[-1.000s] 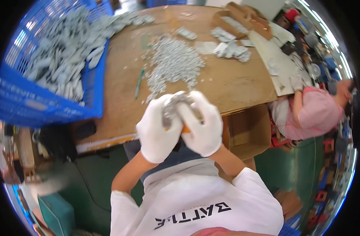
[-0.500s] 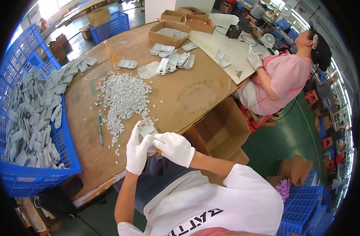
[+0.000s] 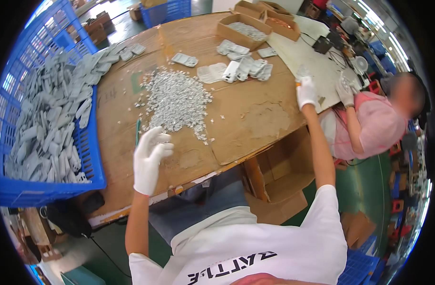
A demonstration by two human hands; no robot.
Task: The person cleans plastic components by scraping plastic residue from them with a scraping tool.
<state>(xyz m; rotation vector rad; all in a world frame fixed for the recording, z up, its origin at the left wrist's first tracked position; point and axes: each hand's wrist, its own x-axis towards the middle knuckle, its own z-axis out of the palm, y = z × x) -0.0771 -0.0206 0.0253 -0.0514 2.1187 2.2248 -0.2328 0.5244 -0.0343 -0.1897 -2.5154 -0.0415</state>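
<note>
My left hand point(image 3: 152, 159), in a white glove, hovers by the near side of a heap of small pale grey parts point(image 3: 177, 102). Its fingers are half curled and apart, with nothing visible in them. Stretched far to the right, my gloved right hand point(image 3: 306, 92) is closed at the edge of the white tabletop point(image 3: 293, 54). A small orange piece point(image 3: 298, 84) shows in its grip; the rest is hidden. Just beyond those fingers is a blurred pale plastic casing point(image 3: 304, 71). More grey casings point(image 3: 246, 66) lie grouped on the cardboard-covered table point(image 3: 255, 104).
A blue crate point(image 3: 96, 152) full of grey casings stands at the left. A green pen-like stick point(image 3: 137, 130) lies beside the heap. Open cartons point(image 3: 241, 31) of small parts sit at the back. A co-worker in pink point(image 3: 369, 121) sits at the right, gloved hands over the white tabletop.
My hands have parted: the right reached far right to the white tabletop, the left moved slightly left and opened. The grey casing they held together has left the left hand. The view has shifted.
</note>
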